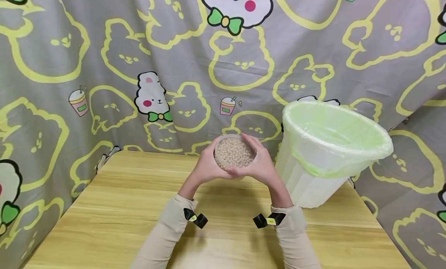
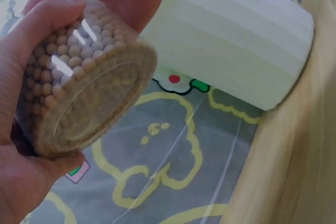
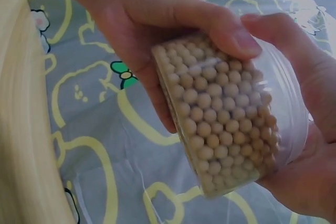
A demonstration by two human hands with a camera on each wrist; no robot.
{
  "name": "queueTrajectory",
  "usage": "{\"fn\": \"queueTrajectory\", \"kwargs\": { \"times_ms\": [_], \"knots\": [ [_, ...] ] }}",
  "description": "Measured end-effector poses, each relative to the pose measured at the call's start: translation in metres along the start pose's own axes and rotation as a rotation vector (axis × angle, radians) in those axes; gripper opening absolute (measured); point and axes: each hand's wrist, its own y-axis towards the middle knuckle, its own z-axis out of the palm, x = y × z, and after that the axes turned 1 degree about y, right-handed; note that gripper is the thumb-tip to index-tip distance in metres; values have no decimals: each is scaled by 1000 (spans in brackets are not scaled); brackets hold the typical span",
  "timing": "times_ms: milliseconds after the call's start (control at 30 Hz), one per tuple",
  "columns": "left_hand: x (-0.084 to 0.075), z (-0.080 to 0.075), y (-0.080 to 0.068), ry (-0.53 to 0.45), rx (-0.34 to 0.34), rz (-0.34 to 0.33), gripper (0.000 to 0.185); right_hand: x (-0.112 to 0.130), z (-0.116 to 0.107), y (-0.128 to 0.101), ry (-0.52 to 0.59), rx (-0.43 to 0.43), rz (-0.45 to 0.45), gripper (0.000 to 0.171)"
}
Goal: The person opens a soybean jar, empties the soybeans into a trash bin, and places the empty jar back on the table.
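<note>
Between both hands, raised above the table, is a clear round jar [image 1: 235,153] filled with many small beige balls. My left hand [image 1: 206,166] grips its left side and my right hand [image 1: 262,164] its right side, with the thumbs at the near side. In the left wrist view the jar [image 2: 89,77] is tilted, its flat base showing. The right wrist view shows the balls pressed against the jar's wall [image 3: 226,124] and a clear band near the rim. Whether a clear lid covers the top, I cannot tell.
A white bin [image 1: 306,180] with a pale green liner [image 1: 334,125] stands on the right of the wooden table [image 1: 122,207], leaning a little in view. Behind the table hangs a grey curtain [image 1: 195,60] with yellow cartoon outlines. Black wrist cameras [image 1: 196,218] sit on both sleeves.
</note>
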Motion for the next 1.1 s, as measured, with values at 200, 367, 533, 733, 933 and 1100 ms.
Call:
{"fn": "queueTrajectory", "kwargs": {
  "times_ms": [200,367,533,733,933,1100],
  "knots": [
    [1,-11,2,-153,185,43,110,-2,-13,-1,51,135,-125,108],
    [-1,-9,3,-226,219,3,102,-7,-21,0,183,216,-135,102],
    [-5,3,1,-93,15,-38,109,1,-12,0,197,69,47,102],
    [-3,5,-1,-46,-2,-53,112,4,-6,0,88,24,35,104],
    [-3,-2,0,-194,114,-39,102,-1,-17,-1,128,123,-79,100],
    [-6,5,0,-90,-9,-44,109,4,-12,-1,105,50,50,104]
  ]
}}
